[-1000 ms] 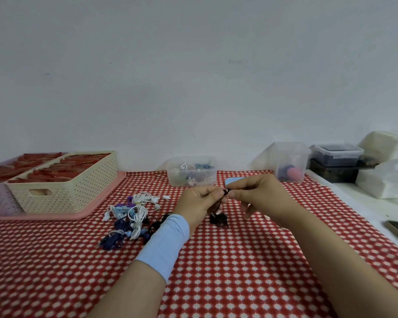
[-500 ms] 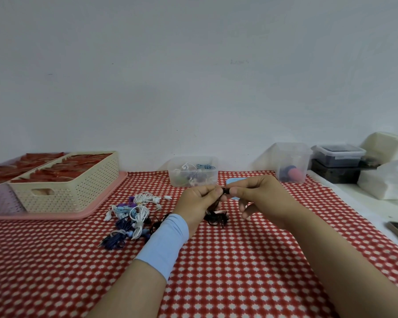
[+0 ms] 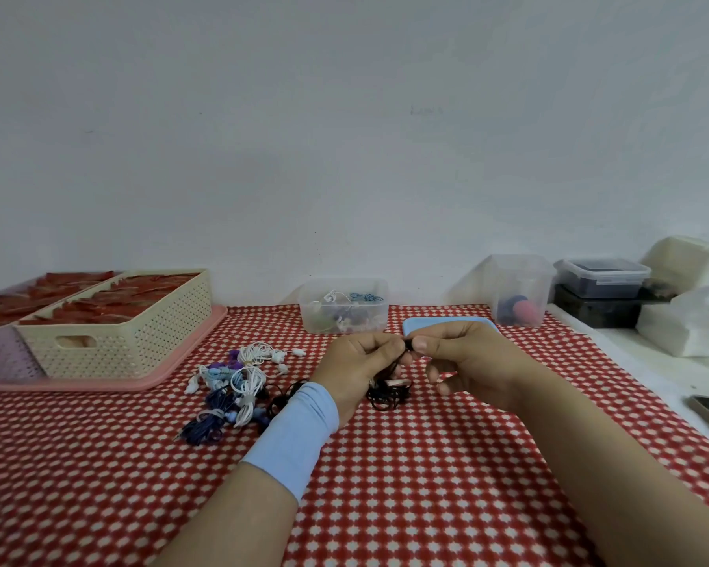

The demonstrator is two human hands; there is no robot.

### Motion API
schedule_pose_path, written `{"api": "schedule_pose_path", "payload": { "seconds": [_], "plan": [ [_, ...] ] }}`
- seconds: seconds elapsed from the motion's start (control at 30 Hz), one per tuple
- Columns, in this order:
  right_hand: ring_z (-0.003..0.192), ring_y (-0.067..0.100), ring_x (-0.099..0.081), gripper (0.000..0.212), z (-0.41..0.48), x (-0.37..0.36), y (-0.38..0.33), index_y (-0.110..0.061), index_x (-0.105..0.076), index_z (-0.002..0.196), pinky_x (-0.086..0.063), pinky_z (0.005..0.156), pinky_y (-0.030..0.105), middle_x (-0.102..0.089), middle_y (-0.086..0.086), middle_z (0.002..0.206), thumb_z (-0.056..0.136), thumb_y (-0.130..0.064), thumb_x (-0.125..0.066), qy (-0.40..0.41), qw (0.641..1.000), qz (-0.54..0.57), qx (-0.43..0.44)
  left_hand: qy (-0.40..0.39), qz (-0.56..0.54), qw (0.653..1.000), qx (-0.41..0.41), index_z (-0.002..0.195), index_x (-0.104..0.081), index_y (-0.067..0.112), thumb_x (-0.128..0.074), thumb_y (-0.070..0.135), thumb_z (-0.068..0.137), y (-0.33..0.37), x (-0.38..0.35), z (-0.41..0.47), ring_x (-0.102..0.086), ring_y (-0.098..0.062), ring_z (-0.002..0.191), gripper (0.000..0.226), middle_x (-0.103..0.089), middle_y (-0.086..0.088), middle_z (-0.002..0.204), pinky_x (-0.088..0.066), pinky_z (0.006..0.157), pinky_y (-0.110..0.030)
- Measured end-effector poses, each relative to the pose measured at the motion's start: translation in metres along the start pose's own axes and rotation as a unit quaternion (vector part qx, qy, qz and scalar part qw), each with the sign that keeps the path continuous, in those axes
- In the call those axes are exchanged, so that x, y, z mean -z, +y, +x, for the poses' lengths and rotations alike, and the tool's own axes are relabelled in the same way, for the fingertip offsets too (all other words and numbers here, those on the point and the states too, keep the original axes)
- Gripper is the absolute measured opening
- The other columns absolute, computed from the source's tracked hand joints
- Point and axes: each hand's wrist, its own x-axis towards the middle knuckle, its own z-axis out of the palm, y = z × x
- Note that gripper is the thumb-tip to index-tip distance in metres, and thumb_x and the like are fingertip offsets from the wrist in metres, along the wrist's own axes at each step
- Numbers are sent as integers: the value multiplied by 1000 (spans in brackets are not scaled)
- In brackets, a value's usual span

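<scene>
L hand and R hand were fingertip to fingertip over mid-table. Both pinched the black cord w/ curled fingers. Cord hung approx. vertical from the pinch, its tangled end down at the cloth. Open cloth lay toward near edge. Earphone pile was just left, tub behind.

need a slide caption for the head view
Left hand and right hand pinch a black earphone cable over the red checked tablecloth, coiled earphones beside them.
</scene>
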Motion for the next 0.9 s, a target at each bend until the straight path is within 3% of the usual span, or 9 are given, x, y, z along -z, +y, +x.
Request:
{"api": "schedule_pose_path", "payload": {
  "seconds": [0.3, 0.5, 0.77, 0.9],
  "plan": [
    [57, 13, -60, 16, -2, 1, -2, -2, -76, 99, -51, 48, 26, -71, 15, 80, 86, -9, -70, -5, 998, 22, 57, -28, -168, 983, 61, 99, -70, 5, -57, 12, 94, 4, -10, -2, -61, -8, 64, 16, -68, 1, 73, -53, 64, -21],
    [52, 21, -58, 13, -1, -1, 0, -2, -73, 98, -54, 50, 33, -68, 14, 71, 86, -6, -73, 52, 988, -32, 140, -29, -224, 972, 71, 101, -72, 6, -64, 19, 81, 5, -12, -3, -61, -9, 63, 25, -68, -2, 75, -54, 61, -21],
    [55, 21, -65, 11, 2, -5, 1, -7, -78, 98, -60, 53, 36, -74, 12, 71, 90, -12, -73, 121, 965, -148, 181, 33, -167, 985, 35, 93, -75, 11, -61, 15, 92, 4, -13, -2, -61, -11, 68, 15, -71, -2, 78, -54, 67, -22],
    [48, 5, -56, 9, 3, -9, 1, -10, -79, 92, -52, 47, 26, -70, -5, 61, 92, -14, -70, 146, 951, -163, 217, 66, -111, 992, -16, 92, -75, 16, -61, 11, 94, 7, -17, -2, -65, -9, 71, 15, -73, 0, 79, -54, 74, -26]
  ]
}}
